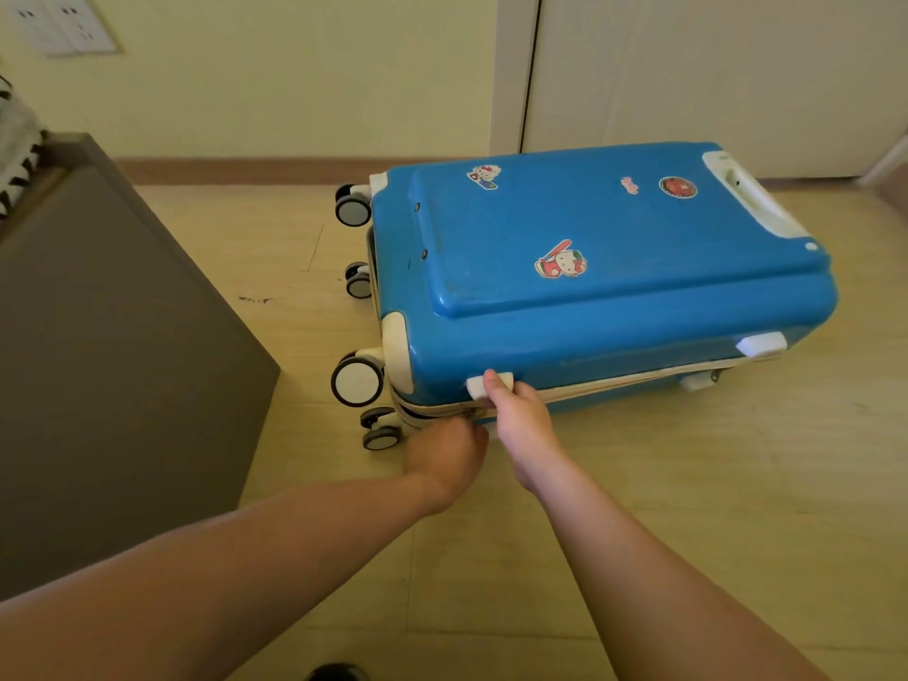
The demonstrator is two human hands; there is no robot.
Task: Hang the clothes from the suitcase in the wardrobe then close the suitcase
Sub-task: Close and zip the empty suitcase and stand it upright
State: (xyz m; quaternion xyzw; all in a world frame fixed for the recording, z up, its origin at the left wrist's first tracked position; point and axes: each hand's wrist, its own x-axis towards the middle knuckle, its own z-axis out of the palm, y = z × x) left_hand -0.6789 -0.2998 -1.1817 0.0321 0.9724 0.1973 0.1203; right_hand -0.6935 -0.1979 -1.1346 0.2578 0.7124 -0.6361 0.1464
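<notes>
Presently on the floor (638,557): one blue hard-shell suitcase (614,326), lying flat with its lid down, placed right of centre and just before the white wardrobe doors (712,76) at the far right.

Fittings: white corner guards; a white top handle (747,199) at the far right end; two white side feet on the near face, one at the near left (479,385) and one at the right (761,344). A cream zip band (638,380) runs along the near side between the two shells.

Wheels: paired castors at the left end, the largest in view at the near left (357,381), others farther back (353,207).

Decoration: three cartoon stickers and one red round sticker (678,187) on the lid.

Hands: the right hand (521,420) grasps the near edge of the case, thumb laid over the near-left white foot, fingers curled beneath the edge. The left hand (444,457) sits just left of it, low at the zip line near the corner, fingers bunched toward what looks like the zip pull (469,414); whether it actually pinches the pull cannot be told. Both forearms are bare and reach in from the near side.

Surroundings: a grey-brown cabinet (113,361) at the left; patterned black-and-white fabric (17,135) on top of it; wall sockets (64,24) at the far left; a dark shape (339,673) at the near edge, unidentified.
</notes>
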